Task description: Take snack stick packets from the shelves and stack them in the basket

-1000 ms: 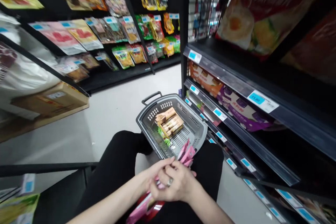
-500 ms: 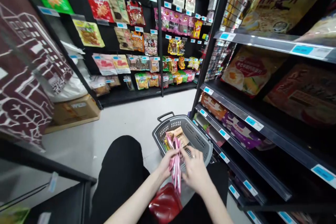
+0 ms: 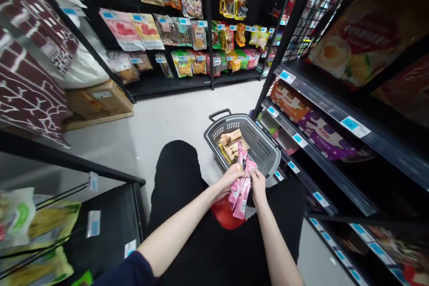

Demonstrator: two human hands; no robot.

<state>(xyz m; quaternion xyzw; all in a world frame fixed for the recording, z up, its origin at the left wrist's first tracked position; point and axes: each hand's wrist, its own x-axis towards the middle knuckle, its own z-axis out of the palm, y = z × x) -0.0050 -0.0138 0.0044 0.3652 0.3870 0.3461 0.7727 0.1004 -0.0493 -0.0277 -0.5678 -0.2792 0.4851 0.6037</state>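
My left hand [image 3: 230,177] and my right hand [image 3: 258,182] together grip a bundle of pink stick packets [image 3: 241,179], held upright just in front of my knees. Right behind the bundle a grey plastic shopping basket [image 3: 264,144] stands on the floor, with tan and brown snack packs [image 3: 230,142] inside. A red packet [image 3: 223,211] rests on my lap beneath the hands. I crouch in black trousers.
Black shelving [image 3: 321,107] with boxed and bagged goods and blue price tags runs along the right. Hanging snack bags [image 3: 187,49] fill the far racks. A cardboard box [image 3: 98,103] sits on the floor at the left. A low rack [image 3: 67,214] is at my near left.
The view has tilted and shifted. My hands brought the pink packets up from my lap to the basket's near edge, and the basket now lies slightly farther right.
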